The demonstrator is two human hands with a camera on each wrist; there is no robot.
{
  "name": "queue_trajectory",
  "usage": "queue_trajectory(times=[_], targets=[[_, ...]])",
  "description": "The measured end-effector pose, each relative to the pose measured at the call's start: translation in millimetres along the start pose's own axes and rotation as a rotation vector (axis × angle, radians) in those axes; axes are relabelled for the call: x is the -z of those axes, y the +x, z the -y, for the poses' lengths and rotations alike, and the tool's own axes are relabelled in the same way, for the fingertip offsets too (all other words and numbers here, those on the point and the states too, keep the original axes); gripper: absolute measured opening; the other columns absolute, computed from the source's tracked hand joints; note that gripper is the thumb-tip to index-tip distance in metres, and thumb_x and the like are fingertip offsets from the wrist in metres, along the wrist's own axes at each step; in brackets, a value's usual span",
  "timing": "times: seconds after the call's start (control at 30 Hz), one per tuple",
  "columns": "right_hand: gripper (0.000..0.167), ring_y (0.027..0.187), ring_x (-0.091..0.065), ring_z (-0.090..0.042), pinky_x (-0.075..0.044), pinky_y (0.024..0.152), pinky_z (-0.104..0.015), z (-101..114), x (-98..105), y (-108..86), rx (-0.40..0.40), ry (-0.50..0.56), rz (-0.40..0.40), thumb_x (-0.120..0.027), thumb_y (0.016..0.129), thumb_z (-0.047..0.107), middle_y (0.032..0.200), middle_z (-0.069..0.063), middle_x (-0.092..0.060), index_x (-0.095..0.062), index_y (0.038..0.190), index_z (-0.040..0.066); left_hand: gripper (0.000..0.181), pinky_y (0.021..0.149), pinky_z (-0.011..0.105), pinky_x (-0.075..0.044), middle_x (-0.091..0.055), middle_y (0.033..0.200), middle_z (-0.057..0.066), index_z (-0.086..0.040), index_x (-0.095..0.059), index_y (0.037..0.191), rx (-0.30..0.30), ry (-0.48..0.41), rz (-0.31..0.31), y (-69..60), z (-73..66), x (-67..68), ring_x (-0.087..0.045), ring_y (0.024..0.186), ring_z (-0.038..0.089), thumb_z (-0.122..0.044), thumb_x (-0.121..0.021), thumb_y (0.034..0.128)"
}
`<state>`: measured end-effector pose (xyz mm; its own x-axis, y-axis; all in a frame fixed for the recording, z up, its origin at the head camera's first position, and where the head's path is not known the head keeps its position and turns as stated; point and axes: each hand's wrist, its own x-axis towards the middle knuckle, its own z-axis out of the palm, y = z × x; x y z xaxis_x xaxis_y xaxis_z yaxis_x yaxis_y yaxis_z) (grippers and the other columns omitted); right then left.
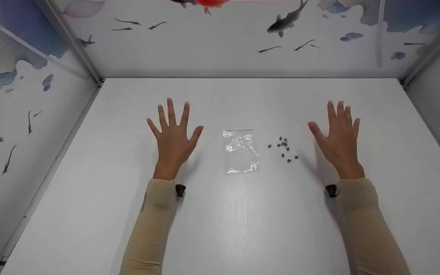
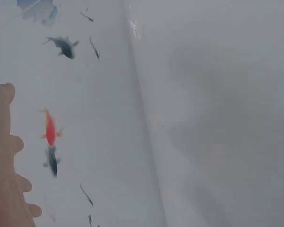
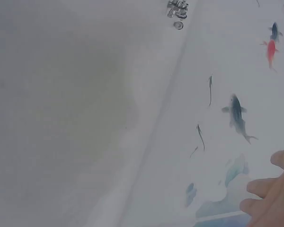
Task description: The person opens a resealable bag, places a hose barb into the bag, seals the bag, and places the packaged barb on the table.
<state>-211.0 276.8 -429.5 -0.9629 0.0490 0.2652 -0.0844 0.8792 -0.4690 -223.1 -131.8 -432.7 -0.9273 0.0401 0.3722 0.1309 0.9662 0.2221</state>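
Observation:
Fingers spread, the left hand [image 1: 174, 141] is held palm down over the left half of the table and holds nothing. To its right lies a clear plastic zip bag [image 1: 241, 152], flat, with a reddish strip along its top edge. Beside the bag is a loose cluster of small dark metal screws [image 1: 284, 144], which also show at the top of the right wrist view as shiny metal pieces [image 3: 178, 9]. Further right the right hand [image 1: 340, 143] is stretched out, thumb apart from the fingers, with nothing in it.
The white table [image 1: 242, 229] is enclosed by a back panel [image 1: 223, 46] and side panels printed with fish and watercolour patches. Each sleeve carries a small black device [image 1: 180, 190] at the wrist.

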Motion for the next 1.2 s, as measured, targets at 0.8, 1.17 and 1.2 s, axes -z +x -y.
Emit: queue_trajectory(times=[0.8,1.17,1.2], targets=[[0.066,0.147,-0.016,-0.035,-0.014,0.115,-0.057,52.9,-45.9,42.9,0.338,-0.044,0.649,-0.031,0.097,0.062,0.16,-0.003,-0.021,-0.022,0.154,0.029,0.064,0.12,0.043,-0.003,-0.011,0.161,-0.007,-0.036,-0.01,0.154,-0.435,-0.317,0.716,-39.1,-58.9,-16.8,-0.008,0.149,0.011,-0.061,-0.028,0.0982],[0.056,0.148,-0.014,-0.03,-0.011,0.117,-0.054,77.5,-70.5,44.8,0.403,-0.071,0.772,-0.036,0.102,0.046,0.16,0.002,-0.021,-0.025,0.153,0.025,0.062,0.119,0.047,-0.007,-0.014,0.161,-0.01,-0.036,-0.015,0.154,-0.542,-0.216,0.855,-45.8,-76.0,-20.8,-0.01,0.149,0.013,-0.06,-0.028,0.0987],[0.055,0.149,-0.014,-0.028,-0.011,0.117,-0.053,79.2,-70.9,45.9,0.418,-0.076,0.775,-0.036,0.103,0.044,0.16,0.003,-0.022,-0.026,0.153,0.024,0.062,0.119,0.047,-0.008,-0.015,0.16,-0.01,-0.035,-0.016,0.154,-0.54,-0.212,0.859,-45.2,-76.2,-20.4,-0.011,0.149,0.014,-0.06,-0.029,0.0988]])
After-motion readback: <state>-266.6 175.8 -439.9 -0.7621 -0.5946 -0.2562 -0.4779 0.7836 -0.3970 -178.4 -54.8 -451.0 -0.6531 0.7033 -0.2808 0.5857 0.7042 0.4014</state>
